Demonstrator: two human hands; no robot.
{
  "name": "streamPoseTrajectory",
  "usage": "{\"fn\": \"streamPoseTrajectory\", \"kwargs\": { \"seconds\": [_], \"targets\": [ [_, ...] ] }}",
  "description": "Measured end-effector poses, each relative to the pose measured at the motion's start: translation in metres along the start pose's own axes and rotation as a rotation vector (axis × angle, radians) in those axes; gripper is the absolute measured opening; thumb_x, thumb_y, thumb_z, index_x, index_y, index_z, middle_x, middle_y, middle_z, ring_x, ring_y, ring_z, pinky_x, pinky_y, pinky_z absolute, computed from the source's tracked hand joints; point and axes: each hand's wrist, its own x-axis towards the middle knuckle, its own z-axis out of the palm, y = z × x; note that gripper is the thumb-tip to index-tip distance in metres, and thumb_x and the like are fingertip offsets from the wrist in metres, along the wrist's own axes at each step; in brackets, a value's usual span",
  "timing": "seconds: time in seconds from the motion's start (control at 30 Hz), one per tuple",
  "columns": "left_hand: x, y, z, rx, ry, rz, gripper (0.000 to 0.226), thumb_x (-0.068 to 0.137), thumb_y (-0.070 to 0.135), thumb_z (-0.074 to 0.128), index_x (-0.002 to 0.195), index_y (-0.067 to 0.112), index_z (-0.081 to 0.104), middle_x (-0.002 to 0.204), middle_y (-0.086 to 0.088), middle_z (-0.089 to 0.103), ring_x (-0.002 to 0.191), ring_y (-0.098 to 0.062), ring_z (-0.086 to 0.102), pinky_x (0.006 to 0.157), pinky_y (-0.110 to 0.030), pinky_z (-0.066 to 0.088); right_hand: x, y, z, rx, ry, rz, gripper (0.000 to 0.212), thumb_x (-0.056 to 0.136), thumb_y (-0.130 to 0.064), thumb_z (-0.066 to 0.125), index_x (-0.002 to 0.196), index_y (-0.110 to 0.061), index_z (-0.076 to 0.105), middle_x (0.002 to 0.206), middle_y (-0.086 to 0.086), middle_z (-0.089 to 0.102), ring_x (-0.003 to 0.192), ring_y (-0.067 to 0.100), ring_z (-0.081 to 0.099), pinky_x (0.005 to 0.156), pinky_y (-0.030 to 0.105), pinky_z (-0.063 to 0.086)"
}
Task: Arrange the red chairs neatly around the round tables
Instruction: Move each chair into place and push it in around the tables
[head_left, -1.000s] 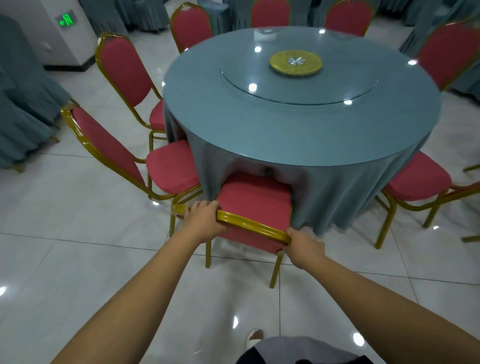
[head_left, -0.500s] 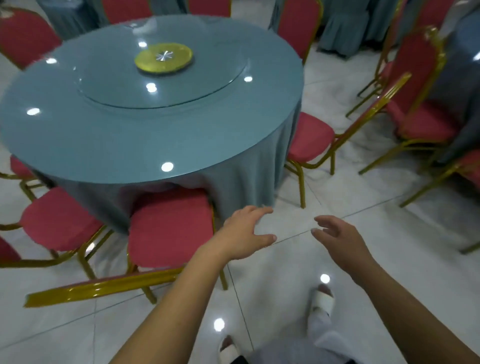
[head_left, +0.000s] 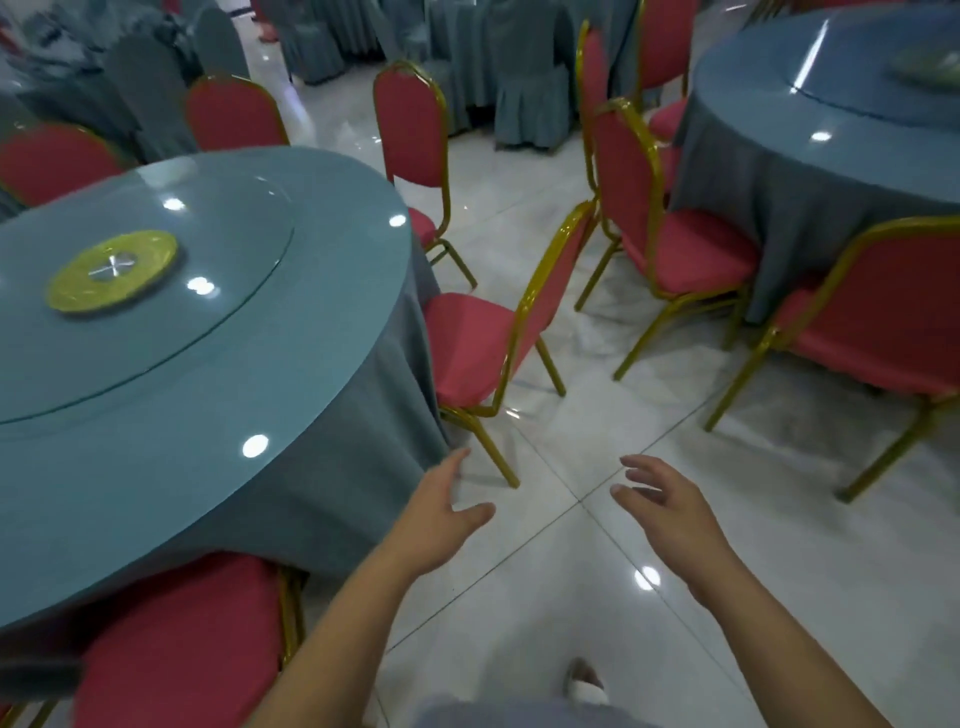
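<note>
- L arm: on my feed the bare forearm runs up from bottom ctr, w/ the left hand (head_left: 441, 512) held out over the floor (head_left: 571, 571) beside the near round table (head_left: 322, 322).
- L fingers (head_left: 460, 460): straight and together, thumb splayed to the right, nothing in the grip. The tips line up w/ the hem of the blue-grey cloth; I can't tell if they touch it.
- R arm: the forearm comes in from bottom right, w/ the right hand (head_left: 670, 512) level w/ the left one, a gap between them, palm turned inward.
- R fingers (head_left: 639, 465): spread and loosely bent, holding nothing, over bare tile.
- Red chair (head_left: 467, 348): gold frame, just ahead of both hands at the table's right edge. Its seat front is against the hanging cloth and its back is turned away from the table.
- Tucked chair (head_left: 176, 639): bottom left, seat partly under the cloth, next to my L forearm.
- Table top: glass turntable w/ a yellow disc (head_left: 111, 270) at its ctr.
- Second table (head_left: 831, 130): top right, w/ two red chairs (head_left: 670, 249) at loose angles beside it; one back stands close to the back of the chair ahead.
- Bkgd: grey-covered chairs (head_left: 524, 78).
- Bottom edge: a pale shoe (head_left: 584, 686).
</note>
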Motion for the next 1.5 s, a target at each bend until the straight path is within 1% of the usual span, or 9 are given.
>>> {"fn": "streamPoseTrajectory", "kwargs": {
  "seconds": [0.2, 0.6, 0.8, 0.93, 1.17, 1.27, 1.33, 1.43, 1.5],
  "targets": [
    [0.097, 0.059, 0.002, 0.032, 0.005, 0.039, 0.079, 0.085, 0.035, 0.074, 0.148, 0.043, 0.026, 0.146, 0.017, 0.029, 0.131, -0.011, 0.041, 0.109, -0.034, 0.040, 0.077, -0.013, -0.047, 0.006, 0.022, 0.006, 0.035, 0.093, -0.028, 0.068, 0.127, -0.032, 0.059, 0.129, -0.004, 0.058, 0.116, 0.016, 0.056, 0.090, 0.033, 0.047],
    [0.400, 0.191, -0.025, -0.003, 0.035, 0.014, 0.102, 0.077, 0.044, 0.080, 0.156, 0.029, 0.017, 0.158, -0.011, 0.028, 0.140, -0.034, 0.038, 0.109, -0.053, 0.042, 0.249, -0.079, -0.137, -0.192, 0.147, 0.075, 0.033, 0.092, -0.033, 0.069, 0.124, -0.037, 0.061, 0.129, -0.011, 0.058, 0.115, 0.009, 0.057, 0.090, 0.036, 0.052],
    [0.477, 0.212, -0.014, 0.042, -0.097, 0.015, 0.086, 0.081, 0.024, 0.076, 0.153, 0.028, 0.028, 0.131, -0.003, 0.055, 0.117, -0.026, 0.057, 0.092, -0.038, 0.050, 0.332, -0.121, -0.153, -0.166, 0.205, 0.064, 0.027, 0.093, -0.029, 0.068, 0.119, -0.036, 0.063, 0.121, -0.012, 0.063, 0.110, 0.006, 0.060, 0.077, 0.021, 0.047],
    [0.479, 0.200, 0.006, 0.025, -0.006, 0.027, 0.076, 0.081, 0.005, 0.060, 0.149, 0.031, 0.036, 0.100, 0.009, 0.061, 0.085, -0.013, 0.059, 0.060, -0.022, 0.042, 0.372, -0.133, -0.144, -0.174, 0.059, 0.059, 0.029, 0.092, -0.031, 0.068, 0.119, -0.041, 0.061, 0.121, -0.023, 0.058, 0.107, -0.001, 0.058, 0.076, 0.017, 0.045],
    [0.454, 0.182, 0.016, 0.058, 0.140, -0.041, 0.069, 0.084, 0.010, 0.055, 0.144, 0.041, 0.041, 0.119, 0.004, 0.066, 0.106, -0.021, 0.063, 0.091, -0.041, 0.053, 0.478, -0.148, -0.139, -0.322, -0.178, -0.041, 0.038, 0.091, -0.028, 0.069, 0.125, -0.038, 0.057, 0.129, -0.005, 0.057, 0.110, 0.010, 0.058, 0.078, 0.026, 0.049],
    [0.441, 0.188, 0.032, 0.202, 0.331, -0.149, 0.062, 0.085, 0.010, 0.054, 0.139, 0.040, 0.046, 0.109, 0.001, 0.069, 0.100, -0.027, 0.064, 0.083, -0.037, 0.053, 0.522, -0.167, -0.129, -0.430, -0.378, -0.180, 0.050, 0.089, -0.032, 0.069, 0.135, -0.038, 0.049, 0.135, -0.005, 0.046, 0.122, 0.014, 0.048, 0.094, 0.041, 0.051],
    [0.436, 0.195, 0.043, 0.261, 0.448, -0.261, 0.053, 0.083, 0.009, 0.053, 0.128, 0.038, 0.054, 0.100, 0.001, 0.069, 0.094, -0.029, 0.064, 0.079, -0.037, 0.052, 0.546, -0.184, -0.123, -0.556, -0.477, -0.362, 0.062, 0.083, -0.041, 0.068, 0.138, -0.046, 0.041, 0.140, -0.007, 0.041, 0.126, 0.013, 0.041, 0.101, 0.037, 0.042],
    [0.426, 0.207, 0.059, 0.260, 0.515, -0.424, 0.041, 0.080, 0.005, 0.051, 0.105, 0.035, 0.062, 0.083, 0.005, 0.064, 0.084, -0.025, 0.063, 0.072, -0.036, 0.053, 0.578, -0.199, -0.107, -0.960, -0.568, -0.605, 0.079, 0.077, -0.047, 0.068, 0.146, -0.046, 0.030, 0.157, -0.001, 0.029, 0.144, 0.026, 0.026, 0.112, 0.050, 0.029],
    [0.420, 0.216, 0.075, 0.263, 0.499, -0.486, 0.035, 0.080, 0.005, 0.050, 0.097, 0.032, 0.065, 0.076, 0.008, 0.060, 0.078, -0.022, 0.061, 0.067, -0.033, 0.050, 0.591, -0.196, -0.101, -1.187, -0.658, -0.635, 0.066, 0.077, -0.043, 0.065, 0.140, -0.042, 0.044, 0.149, 0.000, 0.043, 0.142, 0.029, 0.031, 0.111, 0.055, 0.024]
  ]
}}
